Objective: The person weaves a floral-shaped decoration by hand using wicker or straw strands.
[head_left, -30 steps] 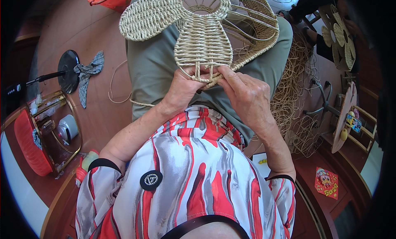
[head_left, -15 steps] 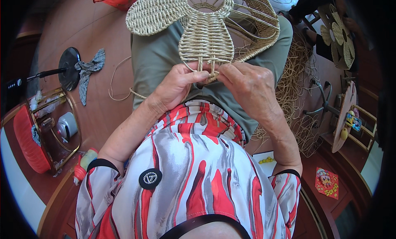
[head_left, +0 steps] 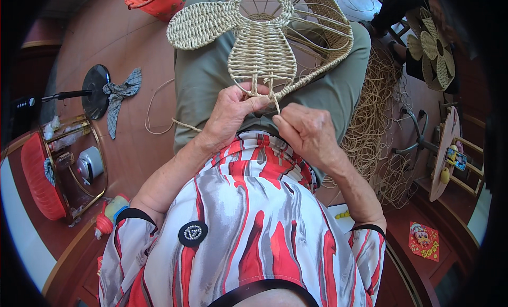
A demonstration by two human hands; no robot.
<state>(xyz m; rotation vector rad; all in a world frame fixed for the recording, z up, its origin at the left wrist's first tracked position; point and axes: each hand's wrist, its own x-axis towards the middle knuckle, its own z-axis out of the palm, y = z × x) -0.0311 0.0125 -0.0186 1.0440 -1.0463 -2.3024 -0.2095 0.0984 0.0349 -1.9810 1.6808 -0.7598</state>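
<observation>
Across my lap rests a woven straw piece (head_left: 263, 55) shaped like a flower, with rounded petals around an open ring and a curved rim on its right. My left hand (head_left: 231, 110) pinches the rim's near edge, just below the middle petal, where two upright cords meet it. A short straw cord (head_left: 277, 105) runs from that spot down to my right hand (head_left: 308, 131), whose fingers are closed on its end. The cord looks taut. Part of the left fingers is hidden behind the rim.
Loose straw cord (head_left: 373, 106) lies heaped on the floor at the right. Far right, another person holds a similar woven flower (head_left: 438, 48). A red bucket (head_left: 157, 4) stands at the far left, and a round black stand base (head_left: 96, 91) with a checked cloth (head_left: 123, 95) is nearer.
My right hand has moved down and away from the rim, drawing the cord out with it. The left hand keeps its pinch. The view has shifted slightly.
</observation>
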